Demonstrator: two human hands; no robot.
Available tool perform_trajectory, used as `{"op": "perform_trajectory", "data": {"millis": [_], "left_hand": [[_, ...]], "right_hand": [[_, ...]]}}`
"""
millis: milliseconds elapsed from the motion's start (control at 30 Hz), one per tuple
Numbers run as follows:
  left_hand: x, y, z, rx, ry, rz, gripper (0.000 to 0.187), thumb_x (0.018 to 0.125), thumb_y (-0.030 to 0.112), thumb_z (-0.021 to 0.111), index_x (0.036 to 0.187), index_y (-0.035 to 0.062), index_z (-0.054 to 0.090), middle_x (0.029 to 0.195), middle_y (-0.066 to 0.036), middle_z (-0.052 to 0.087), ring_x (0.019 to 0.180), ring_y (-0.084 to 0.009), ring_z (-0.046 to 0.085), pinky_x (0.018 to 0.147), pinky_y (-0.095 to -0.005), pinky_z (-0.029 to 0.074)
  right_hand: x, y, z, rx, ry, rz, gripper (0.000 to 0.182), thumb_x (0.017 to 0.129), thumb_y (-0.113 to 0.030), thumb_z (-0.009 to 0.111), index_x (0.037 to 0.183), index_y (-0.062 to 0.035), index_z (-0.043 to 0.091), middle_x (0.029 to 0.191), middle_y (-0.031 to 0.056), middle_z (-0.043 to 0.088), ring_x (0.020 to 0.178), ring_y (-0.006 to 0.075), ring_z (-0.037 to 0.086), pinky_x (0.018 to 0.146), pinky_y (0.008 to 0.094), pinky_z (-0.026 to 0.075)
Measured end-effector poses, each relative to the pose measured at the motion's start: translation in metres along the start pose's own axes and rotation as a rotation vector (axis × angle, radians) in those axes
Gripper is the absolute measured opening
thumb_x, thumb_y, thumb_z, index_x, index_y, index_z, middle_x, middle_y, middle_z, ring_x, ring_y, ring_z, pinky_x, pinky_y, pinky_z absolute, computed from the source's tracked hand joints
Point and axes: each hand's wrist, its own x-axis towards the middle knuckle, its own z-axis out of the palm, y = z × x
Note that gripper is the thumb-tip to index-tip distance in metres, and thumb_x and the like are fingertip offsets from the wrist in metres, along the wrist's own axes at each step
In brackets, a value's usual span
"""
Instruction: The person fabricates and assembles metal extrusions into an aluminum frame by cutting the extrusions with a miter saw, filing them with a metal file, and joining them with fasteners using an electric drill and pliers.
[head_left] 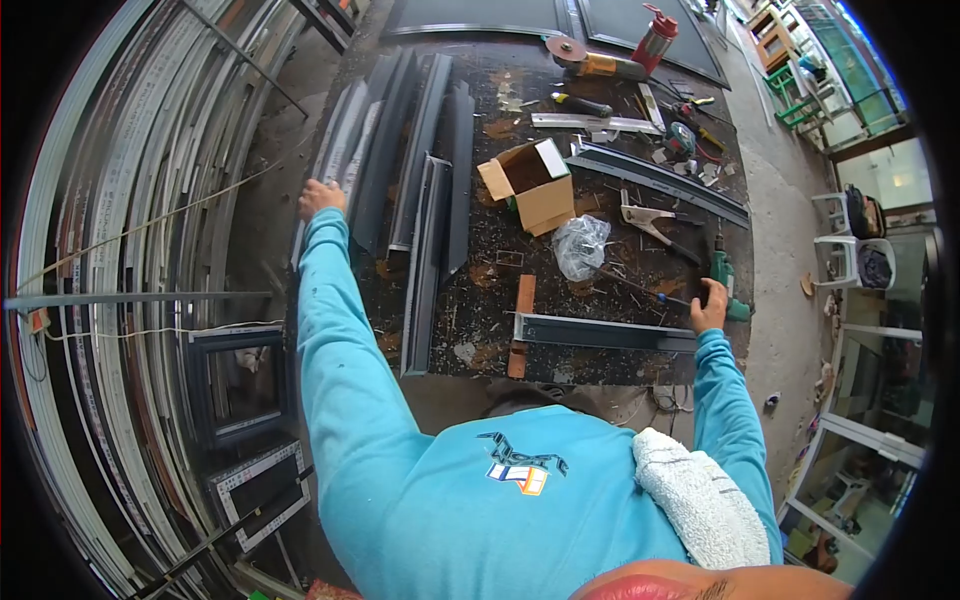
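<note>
Left hand point(322, 198): half-curled at the outermost bars point(341, 128); grip unclear.
Right hand point(709, 306): half-curled beside the drill point(721, 268), near a short bar's point(605, 334) end; hold unclear.

On the dark workbench point(482, 298), an open cardboard box point(548, 207) is placed with a crumpled clear plastic bag point(581, 248) just beside it at its near side. Toward the far right, a yellow-and-black angle grinder point(612, 66) is laid near a red bottle point(655, 40). Dark framed panels point(470, 15) are spread across the far end. At left, long strips point(130, 190) are stacked beyond a small dark window frame point(240, 428). White plastic chairs point(848, 262) are stood on the floor point(782, 215) at right.
</note>
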Motion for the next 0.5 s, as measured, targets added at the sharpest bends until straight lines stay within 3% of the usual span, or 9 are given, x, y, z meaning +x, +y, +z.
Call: {"op": "perform_trajectory", "data": {"millis": [67,100,133,167,233,333,400,467,500], "left_hand": [[-0.008,0.0,-0.032,-0.131,0.045,-0.087,0.088,0.072,0.066,0.069,0.124,-0.0018,0.048,0.118,-0.022,0.061,0.112,-0.0396,0.059,0.097,-0.0481,0.047],[-0.008,-0.007,-0.047,-0.211,0.108,-0.102,0.1,0.058,0.069,0.077,0.121,-0.0041,0.051,0.119,-0.026,0.06,0.112,-0.0415,0.059,0.097,-0.0487,0.046],[-0.027,-0.003,-0.097,-0.227,0.067,-0.058,0.099,0.057,0.065,0.08,0.12,-0.0061,0.053,0.123,-0.028,0.058,0.116,-0.0408,0.057,0.1,-0.0468,0.045],[0.005,-0.025,-0.072,-0.234,0.212,0.048,0.097,0.055,0.063,0.082,0.117,-0.0072,0.056,0.12,-0.028,0.059,0.116,-0.0382,0.057,0.1,-0.046,0.044],[0.04,-0.057,-0.073,-0.106,0.133,0.176,0.092,0.056,0.066,0.082,0.103,-0.0098,0.06,0.092,-0.023,0.068,0.079,-0.0346,0.066,0.072,-0.0424,0.055],[-0.05,-0.043,-0.147,-0.44,0.149,0.63,0.05,0.086,0.036,0.074,0.105,-0.0084,0.061,0.098,-0.02,0.065,0.09,-0.027,0.065,0.084,-0.0388,0.054],[-0.094,-0.069,-0.137,-0.736,0.028,0.757,0.043,0.092,0.023,0.067,0.121,-0.0075,0.055,0.108,-0.023,0.062,0.104,-0.0272,0.061,0.098,-0.0331,0.047],[-0.207,-0.051,-0.151,-0.65,0.04,0.644,0.044,0.095,0.022,0.064,0.127,-0.0066,0.051,0.112,-0.024,0.06,0.104,-0.027,0.061,0.095,-0.033,0.049],[-0.254,-0.049,-0.148,-0.675,0.065,0.591,0.045,0.096,0.022,0.062,0.129,-0.0064,0.05,0.114,-0.025,0.06,0.104,-0.0268,0.061,0.092,-0.033,0.05]], "right_hand": [[0.0,0.038,-0.009,-0.112,0.056,-0.022,0.048,0.071,-0.01,0.064,0.118,-0.0058,0.056,0.119,0.018,0.054,0.117,0.037,0.048,0.103,0.0448,0.037],[-0.001,0.069,-0.007,-0.166,0.021,-0.007,0.057,0.072,-0.017,0.068,0.125,-0.0042,0.052,0.125,0.0179,0.053,0.121,0.0384,0.045,0.106,0.0465,0.035],[0.001,0.104,-0.003,-0.332,-0.048,-0.126,0.071,0.071,-0.026,0.072,0.133,-0.0031,0.047,0.133,0.0193,0.049,0.127,0.0393,0.042,0.108,0.047,0.032],[0.004,0.11,-0.012,-0.322,-0.073,-0.16,0.084,0.071,-0.035,0.074,0.14,-0.0033,0.039,0.14,0.0207,0.044,0.131,0.0397,0.038,0.11,0.0473,0.031],[0.008,0.1,-0.025,-0.446,-0.209,0.01,0.09,0.071,-0.041,0.075,0.143,-0.0035,0.035,0.145,0.0255,0.037,0.134,0.0413,0.035,0.112,0.0473,0.029],[0.017,0.105,-0.028,-0.427,-0.273,-0.027,0.105,0.065,-0.037,0.076,0.148,-0.0047,0.023,0.147,0.0286,0.031,0.136,0.0411,0.033,0.112,0.0455,0.032],[0.025,0.113,-0.021,-0.394,-0.27,-0.079,0.113,0.063,-0.03,0.079,0.152,-0.0092,0.012,0.146,0.0271,0.033,0.135,0.0416,0.036,0.111,0.0453,0.033],[0.032,0.129,-0.007,-0.404,-0.34,-0.082,0.114,0.066,-0.025,0.078,0.153,-0.0114,0.007,0.147,0.0244,0.033,0.133,0.0424,0.037,0.111,0.0457,0.035],[0.033,0.136,-0.005,-0.397,-0.352,-0.084,0.108,0.067,-0.023,0.077,0.153,-0.0109,0.011,0.145,0.0235,0.037,0.13,0.0407,0.043,0.108,0.0446,0.039]]}}
